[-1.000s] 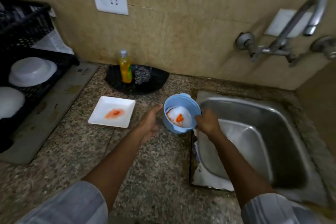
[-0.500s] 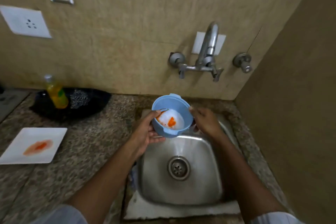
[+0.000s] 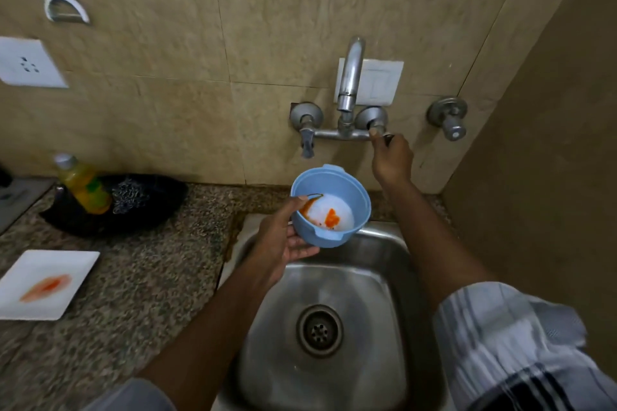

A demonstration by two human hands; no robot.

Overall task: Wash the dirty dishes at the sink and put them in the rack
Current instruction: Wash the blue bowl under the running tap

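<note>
A light blue bowl with a white inside smeared orange is held over the back edge of the steel sink. My left hand grips it by the left rim, thumb inside, fingers underneath. My right hand is raised to the wall tap and its fingers curl round the right tap handle. No water is running from the spout. A white square plate with an orange smear lies on the counter at the left.
A yellow soap bottle and a steel scrubber sit in a black dish at the back of the granite counter. A second valve is on the wall at the right. A side wall stands close on the right.
The view swung right from the counter to the sink. The bowl was carried over the sink. My right hand let go of the bowl's rim and rose to the tap handle.
</note>
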